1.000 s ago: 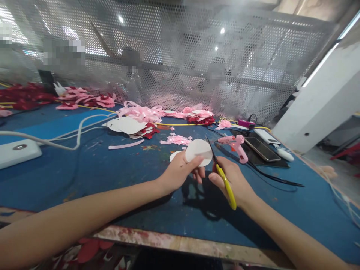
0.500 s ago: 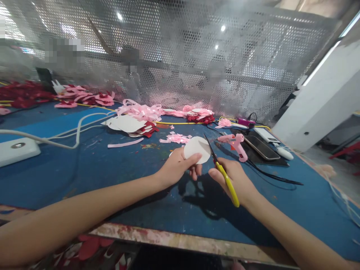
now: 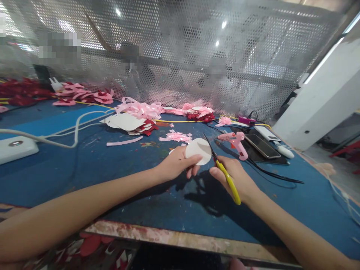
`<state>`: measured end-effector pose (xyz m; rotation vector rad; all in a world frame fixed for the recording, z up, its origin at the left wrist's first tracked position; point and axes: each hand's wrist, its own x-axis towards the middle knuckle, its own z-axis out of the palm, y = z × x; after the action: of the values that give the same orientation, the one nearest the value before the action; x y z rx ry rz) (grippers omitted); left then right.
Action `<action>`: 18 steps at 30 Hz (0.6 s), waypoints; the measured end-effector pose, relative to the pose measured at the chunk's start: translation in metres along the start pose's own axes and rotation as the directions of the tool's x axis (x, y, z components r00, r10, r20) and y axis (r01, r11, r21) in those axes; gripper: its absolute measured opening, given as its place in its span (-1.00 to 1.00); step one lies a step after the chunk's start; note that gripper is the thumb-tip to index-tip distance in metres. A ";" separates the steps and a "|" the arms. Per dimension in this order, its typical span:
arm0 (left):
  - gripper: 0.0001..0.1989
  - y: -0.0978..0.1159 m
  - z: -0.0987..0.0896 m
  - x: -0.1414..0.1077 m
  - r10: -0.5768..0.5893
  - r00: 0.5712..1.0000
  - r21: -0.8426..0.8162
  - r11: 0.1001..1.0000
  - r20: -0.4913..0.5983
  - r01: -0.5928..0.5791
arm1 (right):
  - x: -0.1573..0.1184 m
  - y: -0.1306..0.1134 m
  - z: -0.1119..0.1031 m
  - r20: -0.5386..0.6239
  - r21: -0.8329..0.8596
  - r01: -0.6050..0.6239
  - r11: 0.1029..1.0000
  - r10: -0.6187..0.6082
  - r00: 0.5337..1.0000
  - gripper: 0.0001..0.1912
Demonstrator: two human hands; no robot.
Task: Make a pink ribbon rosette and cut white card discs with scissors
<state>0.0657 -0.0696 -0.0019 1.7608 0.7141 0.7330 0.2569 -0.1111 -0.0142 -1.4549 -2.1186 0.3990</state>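
My left hand (image 3: pixel 181 162) pinches a round white paper disc (image 3: pixel 199 150) between thumb and fingers, above the blue tabletop (image 3: pixel 146 202). A pair of scissors (image 3: pixel 229 182) with yellow handles is gripped in my right hand (image 3: pixel 234 172), its dark blades pointing up and away. Those blades stand at the disc's right edge; whether they touch it I cannot tell. Small pink ribbon pieces (image 3: pixel 177 136) lie just beyond my left hand. To the right of the scissors rests a pink glue gun (image 3: pixel 236 141), its black cord running right.
White and red cut-outs (image 3: pixel 123 123) lie under pink ribbon strips (image 3: pixel 140 108) at the back. A phone (image 3: pixel 263 146) sits on a dark board at right. At left is a white power strip (image 3: pixel 18 148) with cable. A perforated metal screen (image 3: pixel 174 56) closes off the far side.
The view has shifted slightly. The disc and scissors keep nearly the same places, both hands holding as before.
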 end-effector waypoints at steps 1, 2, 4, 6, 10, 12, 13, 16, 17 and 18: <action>-0.58 0.000 -0.001 0.001 -0.003 1.000 0.000 1.000 0.002 0.003 | 0.000 0.001 0.000 0.004 -0.008 0.003 1.000 -0.002 1.000 -0.47; -0.58 0.000 -0.002 0.001 -0.008 1.000 -0.001 1.000 0.007 0.008 | 0.000 0.003 -0.001 0.008 -0.019 0.005 1.000 -0.005 1.000 -0.46; -0.59 -0.001 -0.004 0.002 -0.017 1.000 -0.003 1.000 0.019 0.017 | 0.001 0.005 -0.002 0.016 -0.045 0.004 0.999 -0.004 1.000 -0.46; -0.60 0.000 -0.006 0.003 -0.026 0.999 0.001 1.000 0.022 0.026 | 0.001 0.006 -0.003 0.015 -0.066 -0.006 0.998 0.007 1.000 -0.46; -0.61 0.001 -0.009 0.002 -0.047 0.999 0.015 0.999 0.019 0.047 | 0.000 0.002 -0.005 0.028 -0.082 -0.038 0.996 0.040 0.999 -0.48; -0.62 0.001 -0.010 0.002 -0.053 0.997 0.040 0.998 0.053 0.051 | 0.000 0.000 -0.006 0.055 -0.070 -0.023 0.997 0.027 0.998 -0.51; -0.63 0.001 -0.011 0.002 -0.051 0.996 0.059 0.997 0.072 0.047 | 0.001 -0.001 -0.006 0.063 -0.063 -0.014 0.998 0.018 0.998 -0.52; -0.63 0.000 -0.013 0.003 -0.035 0.993 0.107 0.994 0.114 0.023 | 0.001 0.000 -0.006 0.065 -0.054 -0.012 0.998 0.015 0.998 -0.53; -0.63 0.000 -0.014 0.003 -0.034 0.992 0.115 0.993 0.124 0.020 | 0.002 0.000 -0.005 0.069 -0.055 -0.016 0.998 0.019 0.997 -0.53; -0.63 -0.001 -0.016 0.004 -0.038 0.990 0.119 0.993 0.137 0.022 | 0.002 0.001 -0.005 0.078 -0.053 -0.017 0.998 0.021 0.997 -0.52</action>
<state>0.0561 -0.0572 0.0023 1.8836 0.6997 0.5512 0.2600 -0.1094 -0.0103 -1.5133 -2.1934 0.4170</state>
